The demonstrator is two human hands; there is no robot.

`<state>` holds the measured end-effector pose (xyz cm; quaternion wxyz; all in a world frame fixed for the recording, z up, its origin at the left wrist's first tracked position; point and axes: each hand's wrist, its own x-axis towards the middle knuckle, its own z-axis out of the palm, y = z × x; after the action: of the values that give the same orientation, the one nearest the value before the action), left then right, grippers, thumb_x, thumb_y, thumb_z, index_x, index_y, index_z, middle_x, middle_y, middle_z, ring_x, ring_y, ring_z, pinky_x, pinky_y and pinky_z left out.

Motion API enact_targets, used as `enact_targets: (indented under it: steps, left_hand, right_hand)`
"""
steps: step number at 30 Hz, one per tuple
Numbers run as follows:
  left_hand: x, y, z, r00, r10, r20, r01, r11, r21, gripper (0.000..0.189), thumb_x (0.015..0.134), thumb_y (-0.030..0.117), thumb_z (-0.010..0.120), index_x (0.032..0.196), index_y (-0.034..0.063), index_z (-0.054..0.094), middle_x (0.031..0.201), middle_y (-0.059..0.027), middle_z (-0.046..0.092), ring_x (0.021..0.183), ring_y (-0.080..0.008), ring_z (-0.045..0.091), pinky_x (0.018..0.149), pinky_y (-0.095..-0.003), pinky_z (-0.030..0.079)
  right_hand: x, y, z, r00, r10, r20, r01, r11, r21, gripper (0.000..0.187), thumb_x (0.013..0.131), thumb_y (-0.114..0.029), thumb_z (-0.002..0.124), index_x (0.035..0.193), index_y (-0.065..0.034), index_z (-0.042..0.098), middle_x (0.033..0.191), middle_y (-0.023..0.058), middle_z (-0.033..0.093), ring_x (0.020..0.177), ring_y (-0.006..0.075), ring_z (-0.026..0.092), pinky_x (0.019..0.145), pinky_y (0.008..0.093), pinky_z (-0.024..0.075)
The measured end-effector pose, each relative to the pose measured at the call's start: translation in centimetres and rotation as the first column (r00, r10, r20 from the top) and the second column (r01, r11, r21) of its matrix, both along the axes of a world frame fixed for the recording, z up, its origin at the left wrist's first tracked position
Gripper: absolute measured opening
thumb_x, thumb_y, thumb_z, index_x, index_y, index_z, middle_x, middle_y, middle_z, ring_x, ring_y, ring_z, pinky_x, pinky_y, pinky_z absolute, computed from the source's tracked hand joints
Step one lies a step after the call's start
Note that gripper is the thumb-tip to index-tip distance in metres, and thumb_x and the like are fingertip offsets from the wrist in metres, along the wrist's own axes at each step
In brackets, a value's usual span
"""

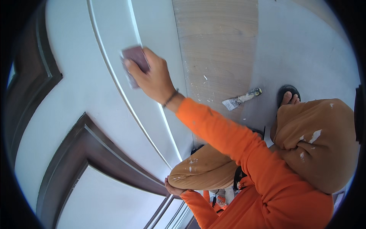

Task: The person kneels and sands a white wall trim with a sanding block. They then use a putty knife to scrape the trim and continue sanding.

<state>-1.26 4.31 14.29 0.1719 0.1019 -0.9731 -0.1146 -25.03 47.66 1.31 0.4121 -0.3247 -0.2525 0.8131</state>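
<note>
My right hand (155, 74) grips a reddish-brown sanding block (138, 58), apparently wrapped in sandpaper, with the thumb across its near face. Motion blurs the block, which is at the white panelled wall (120, 37) between raised moulding strips (107, 60). Whether it touches the surface is hard to tell. Lower down, my left hand (173, 187) rests on my left knee (178, 176), with no object visible in it; its fingers are partly hidden. On the floor lies a putty knife (241, 98), its blade and handle crusted with white filler.
Dark brown wood trim (77, 143) frames openings in the wall on the left. White crumbs (205, 77) are scattered over the wood-look floor (220, 43), beside a greyish floor strip (286, 51). My right foot in a black sandal (288, 94) stands near the putty knife.
</note>
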Motion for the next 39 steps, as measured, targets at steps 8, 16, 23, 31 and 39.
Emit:
enact_targets:
  steps: [8, 16, 23, 31, 39]
  left_hand:
    - [-0.5, 0.5, 0.3, 0.998, 0.060, 0.033, -0.058, 0.998, -0.039, 0.041, 0.104, 0.027, 0.044, 0.122, -0.0045, 0.062, 0.114, -0.0175, 0.066, 0.102, -0.0277, 0.066, 0.088, -0.0408, 0.056]
    - [-0.2, 0.9, 0.1, 0.998, 0.054, -0.013, -0.052, 0.992, 0.118, 0.030, 0.101, 0.017, 0.054, 0.115, -0.0075, 0.063, 0.111, -0.0167, 0.067, 0.095, -0.0252, 0.067, 0.085, -0.0381, 0.057]
    - [-0.4, 0.9, -0.1, 0.989, 0.142, -0.039, -0.117, 0.919, 0.377, 0.030, 0.101, 0.016, 0.053, 0.118, -0.0063, 0.062, 0.110, -0.0167, 0.067, 0.094, -0.0254, 0.067, 0.085, -0.0387, 0.056]
    - [0.7, -1.6, 0.0, 0.994, -0.098, 0.045, 0.102, 0.989, -0.111, 0.039, 0.105, 0.022, 0.043, 0.126, -0.0044, 0.061, 0.119, -0.0167, 0.064, 0.104, -0.0267, 0.066, 0.089, -0.0401, 0.057]
    - [-0.1, 0.8, 0.5, 0.990, -0.137, 0.042, 0.140, 0.986, -0.084, 0.042, 0.105, 0.026, 0.041, 0.128, -0.0035, 0.059, 0.119, -0.0163, 0.063, 0.105, -0.0270, 0.065, 0.089, -0.0410, 0.057]
  right_hand:
    - [-4.3, 4.0, 0.9, 0.967, -0.009, 0.253, -0.061, 0.962, 0.268, 0.033, 0.088, -0.020, 0.071, 0.072, -0.0009, 0.050, 0.060, 0.0153, 0.055, 0.053, 0.0316, 0.052, 0.053, 0.0411, 0.0449]
    - [-3.3, 3.9, 2.5, 0.941, 0.143, 0.305, -0.230, 0.935, 0.271, 0.024, 0.088, -0.013, 0.068, 0.074, -0.0005, 0.053, 0.070, 0.0161, 0.060, 0.062, 0.0347, 0.060, 0.058, 0.0450, 0.0470]
    - [-1.8, 1.1, 3.3, 0.955, 0.167, 0.247, -0.225, 0.947, 0.228, 0.022, 0.091, -0.010, 0.066, 0.077, -0.0001, 0.053, 0.074, 0.0170, 0.060, 0.066, 0.0385, 0.060, 0.061, 0.0487, 0.0470]
    - [2.6, -7.8, 3.5, 0.923, 0.314, 0.223, -0.353, 0.921, 0.163, 0.024, 0.094, -0.016, 0.067, 0.081, 0.0004, 0.053, 0.081, 0.0184, 0.060, 0.069, 0.0398, 0.060, 0.062, 0.0484, 0.0477]
    - [6.0, -10.6, 2.2, 0.925, 0.331, 0.189, -0.352, 0.931, 0.094, 0.026, 0.092, -0.021, 0.073, 0.087, 0.0013, 0.061, 0.075, 0.0163, 0.060, 0.061, 0.0306, 0.059, 0.056, 0.0402, 0.0462]
